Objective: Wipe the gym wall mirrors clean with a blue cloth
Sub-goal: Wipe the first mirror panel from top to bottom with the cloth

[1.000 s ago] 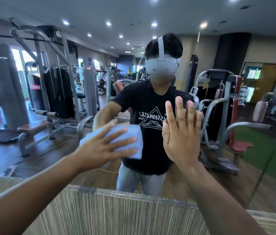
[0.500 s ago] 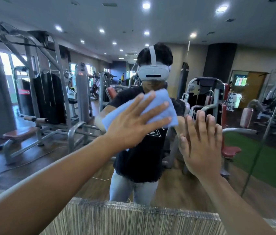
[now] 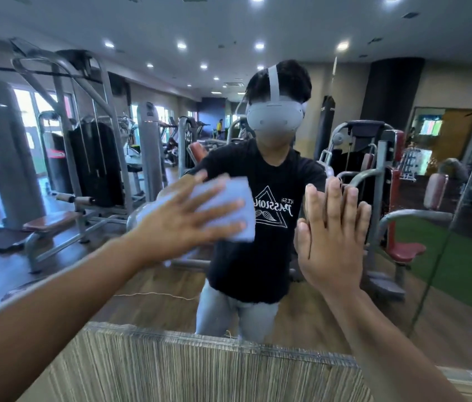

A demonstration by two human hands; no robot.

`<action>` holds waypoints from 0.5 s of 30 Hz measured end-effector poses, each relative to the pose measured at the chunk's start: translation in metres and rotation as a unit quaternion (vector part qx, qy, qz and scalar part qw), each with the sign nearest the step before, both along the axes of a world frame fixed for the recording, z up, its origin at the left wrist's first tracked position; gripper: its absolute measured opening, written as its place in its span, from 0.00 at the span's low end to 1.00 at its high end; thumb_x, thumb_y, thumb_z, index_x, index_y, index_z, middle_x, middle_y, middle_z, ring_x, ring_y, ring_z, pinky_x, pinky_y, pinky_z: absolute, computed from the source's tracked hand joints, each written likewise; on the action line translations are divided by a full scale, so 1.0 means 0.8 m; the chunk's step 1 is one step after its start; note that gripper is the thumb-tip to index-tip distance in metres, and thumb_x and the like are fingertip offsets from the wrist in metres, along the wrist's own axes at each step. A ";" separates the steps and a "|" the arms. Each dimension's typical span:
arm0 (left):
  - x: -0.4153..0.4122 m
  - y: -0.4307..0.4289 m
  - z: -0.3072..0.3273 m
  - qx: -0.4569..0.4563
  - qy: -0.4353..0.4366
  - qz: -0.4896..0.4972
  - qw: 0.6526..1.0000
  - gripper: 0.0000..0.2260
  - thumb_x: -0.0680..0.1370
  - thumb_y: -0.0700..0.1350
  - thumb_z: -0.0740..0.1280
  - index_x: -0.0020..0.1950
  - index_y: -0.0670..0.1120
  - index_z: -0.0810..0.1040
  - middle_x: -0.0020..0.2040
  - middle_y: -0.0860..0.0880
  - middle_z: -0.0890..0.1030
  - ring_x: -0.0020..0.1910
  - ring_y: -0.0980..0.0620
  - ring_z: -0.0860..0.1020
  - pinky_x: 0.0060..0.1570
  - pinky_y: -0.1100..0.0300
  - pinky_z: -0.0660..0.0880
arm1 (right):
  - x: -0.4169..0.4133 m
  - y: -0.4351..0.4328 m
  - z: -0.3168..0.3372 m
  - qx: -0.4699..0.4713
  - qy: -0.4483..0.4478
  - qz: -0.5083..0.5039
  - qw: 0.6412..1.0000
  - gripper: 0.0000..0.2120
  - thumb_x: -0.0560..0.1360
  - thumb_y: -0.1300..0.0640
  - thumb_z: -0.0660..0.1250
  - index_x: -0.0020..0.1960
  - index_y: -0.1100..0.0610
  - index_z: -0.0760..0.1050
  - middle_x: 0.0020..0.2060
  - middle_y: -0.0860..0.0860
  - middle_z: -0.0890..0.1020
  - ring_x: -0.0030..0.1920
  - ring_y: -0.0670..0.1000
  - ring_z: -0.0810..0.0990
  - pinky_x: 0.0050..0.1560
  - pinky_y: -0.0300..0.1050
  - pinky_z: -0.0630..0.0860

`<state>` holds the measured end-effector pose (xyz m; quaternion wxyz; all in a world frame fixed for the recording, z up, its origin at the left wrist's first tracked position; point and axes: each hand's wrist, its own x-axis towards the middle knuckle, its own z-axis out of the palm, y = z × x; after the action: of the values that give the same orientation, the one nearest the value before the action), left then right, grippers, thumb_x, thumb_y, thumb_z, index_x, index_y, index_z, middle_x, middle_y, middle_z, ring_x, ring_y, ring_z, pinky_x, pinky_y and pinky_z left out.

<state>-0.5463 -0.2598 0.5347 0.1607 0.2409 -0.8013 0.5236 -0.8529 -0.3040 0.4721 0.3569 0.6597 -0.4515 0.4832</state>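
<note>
Ceiling spots [image 3: 182,45] and left-side windows [image 3: 24,101] give even, moderate light; the left hand [image 3: 179,224] and blue cloth [image 3: 230,207] are motion-blurred, and straight lines bow near the edges.

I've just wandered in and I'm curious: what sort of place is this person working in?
A gym, seen reflected in a wall mirror. The weight machines, a hanging punching bag and a red-padded seat show it.
</note>
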 end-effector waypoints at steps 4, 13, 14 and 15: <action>-0.043 -0.010 0.069 -0.068 0.150 -0.011 0.986 0.29 0.76 0.37 0.67 0.76 0.52 0.66 0.77 0.45 0.65 0.77 0.35 0.57 0.79 0.40 0.51 | 0.000 -0.001 -0.001 -0.008 0.004 0.003 1.000 0.28 0.86 0.48 0.50 0.84 0.52 0.50 0.83 0.56 0.52 0.83 0.61 0.49 0.81 0.64 0.47; -0.057 -0.002 -0.117 0.033 -0.059 -0.052 0.996 0.19 0.84 0.41 0.60 0.75 0.53 0.71 0.77 0.47 0.68 0.77 0.40 0.64 0.77 0.40 0.58 | -0.003 0.000 0.000 -0.009 0.009 0.009 1.000 0.28 0.86 0.49 0.53 0.84 0.51 0.50 0.83 0.56 0.51 0.83 0.60 0.47 0.81 0.65 0.47; -0.049 0.000 -0.129 0.048 -0.108 -0.044 0.992 0.19 0.84 0.42 0.62 0.75 0.53 0.72 0.78 0.48 0.67 0.78 0.42 0.64 0.77 0.40 0.58 | -0.003 -0.001 0.000 -0.009 0.011 0.009 1.000 0.29 0.86 0.49 0.54 0.84 0.52 0.50 0.83 0.56 0.51 0.83 0.60 0.46 0.81 0.65 0.47; -0.042 0.002 -0.131 0.056 -0.130 -0.041 0.989 0.19 0.84 0.43 0.63 0.75 0.53 0.72 0.78 0.49 0.66 0.78 0.43 0.63 0.77 0.40 0.58 | -0.004 -0.001 -0.001 -0.008 0.013 0.008 1.000 0.29 0.86 0.49 0.54 0.84 0.52 0.50 0.83 0.56 0.50 0.83 0.60 0.45 0.81 0.65 0.46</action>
<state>-0.5799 -0.2582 0.4295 0.0627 0.1458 -0.8525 0.4981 -0.8557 -0.3047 0.4717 0.3642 0.6663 -0.4379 0.4813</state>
